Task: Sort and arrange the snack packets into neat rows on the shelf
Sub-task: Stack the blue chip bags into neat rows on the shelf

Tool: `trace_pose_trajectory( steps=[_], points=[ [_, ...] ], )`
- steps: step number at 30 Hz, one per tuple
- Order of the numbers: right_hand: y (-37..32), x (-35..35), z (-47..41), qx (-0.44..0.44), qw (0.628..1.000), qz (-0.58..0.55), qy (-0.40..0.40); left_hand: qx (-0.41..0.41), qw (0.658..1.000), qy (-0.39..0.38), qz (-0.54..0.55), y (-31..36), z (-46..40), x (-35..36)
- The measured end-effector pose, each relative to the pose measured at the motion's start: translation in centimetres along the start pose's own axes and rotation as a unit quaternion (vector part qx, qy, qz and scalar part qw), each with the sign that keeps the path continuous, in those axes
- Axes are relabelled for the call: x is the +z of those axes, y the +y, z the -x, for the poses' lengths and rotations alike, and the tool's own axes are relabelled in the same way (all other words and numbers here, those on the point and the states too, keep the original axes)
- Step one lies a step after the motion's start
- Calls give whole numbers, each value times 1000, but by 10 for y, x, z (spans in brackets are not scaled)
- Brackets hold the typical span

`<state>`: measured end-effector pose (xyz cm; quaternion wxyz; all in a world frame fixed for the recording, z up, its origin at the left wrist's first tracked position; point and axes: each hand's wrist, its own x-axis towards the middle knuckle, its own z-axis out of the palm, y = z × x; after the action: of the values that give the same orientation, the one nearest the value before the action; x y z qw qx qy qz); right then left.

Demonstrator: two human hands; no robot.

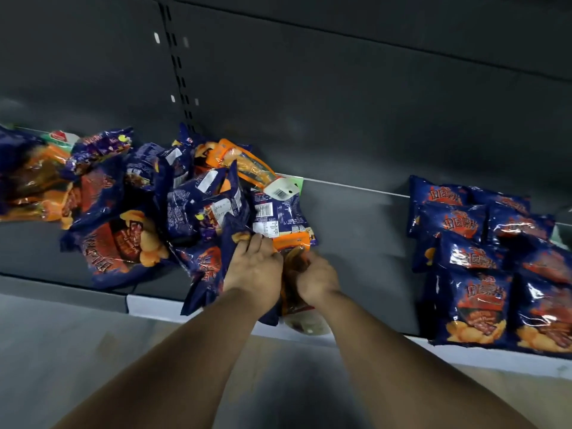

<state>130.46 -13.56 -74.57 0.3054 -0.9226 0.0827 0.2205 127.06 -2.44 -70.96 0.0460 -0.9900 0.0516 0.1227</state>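
A loose heap of dark blue snack packets point(192, 209) lies on the grey shelf point(356, 230), mixed with orange packets point(244, 164). At the right, several blue packets point(483, 258) lie overlapped in rows. My left hand point(252, 270) grips a blue packet point(210, 274) at the heap's front edge. Beside it, my right hand point(315, 278) grips an orange-brown packet point(294, 292) that hangs over the shelf's front lip. The two hands nearly touch.
The shelf's dark back panel point(340, 103) has a slotted upright point(178, 66). A white price strip point(154, 306) runs along the front edge. A green-and-white box point(62, 138) sits behind the heap at far left. Bare shelf lies between the heap and the rows.
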Motion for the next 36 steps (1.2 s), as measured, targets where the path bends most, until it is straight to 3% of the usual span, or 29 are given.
trace_pose_trajectory(
  steps=[11,16,23,27,31,36],
  points=[
    [-14,-3,17,78,995,57,-3,12,984,-180,-9,-9,-7,-13],
    [-21,-28,12,47,994,96,28,-7,981,-192,-2,-4,-16,-21],
    [-15,-51,-5,1,998,48,41,-3,992,-127,-3,-4,-25,-35],
    [-7,-56,-7,-30,999,40,12,43,982,-178,-50,-14,-23,-35],
    [-2,-52,-8,-57,998,22,-13,7,968,-228,-107,-6,-19,-39],
    [-2,-47,-5,-92,995,-6,-30,-41,970,-210,-115,6,-25,-39]
  ],
)
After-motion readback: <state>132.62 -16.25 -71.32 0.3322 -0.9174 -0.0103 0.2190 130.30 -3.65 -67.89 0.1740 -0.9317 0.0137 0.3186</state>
